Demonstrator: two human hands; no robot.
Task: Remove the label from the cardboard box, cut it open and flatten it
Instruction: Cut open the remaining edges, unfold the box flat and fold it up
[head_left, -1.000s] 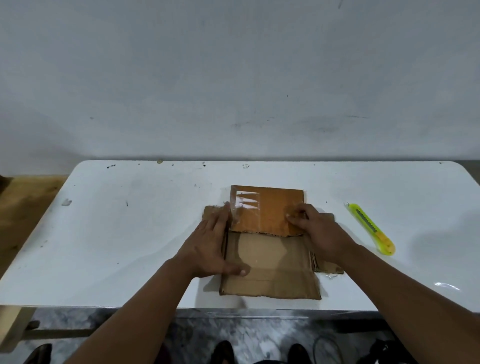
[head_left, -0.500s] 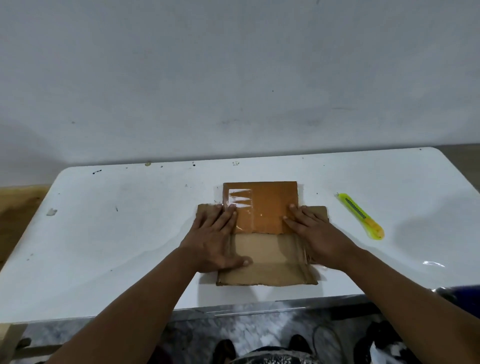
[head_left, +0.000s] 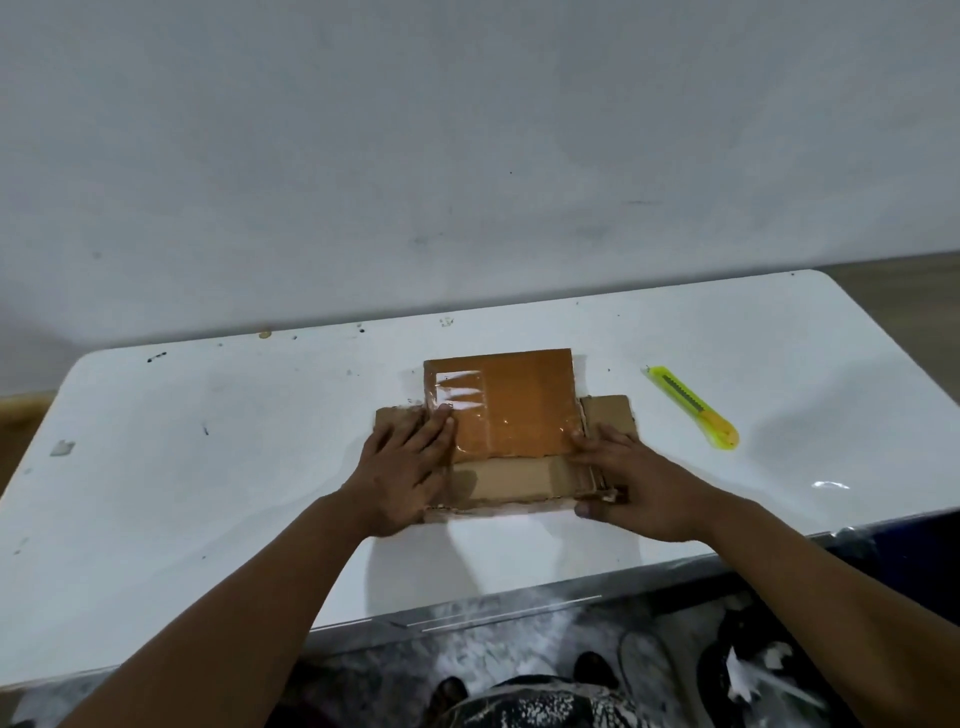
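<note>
Both hands flat — left hand (head_left: 402, 470), right hand (head_left: 636, 480) — apparently pressing the cardboard box (head_left: 511, 415)

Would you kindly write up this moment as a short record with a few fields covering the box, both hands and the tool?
box: cardboard box lies flattened on the white table, its far panel covered in shiny tape
left hand: left hand presses flat on the left side of the cardboard
right hand: right hand presses flat on the right side, thumb at the near right corner
tool: yellow utility knife lies on the table to the right, untouched
</note>
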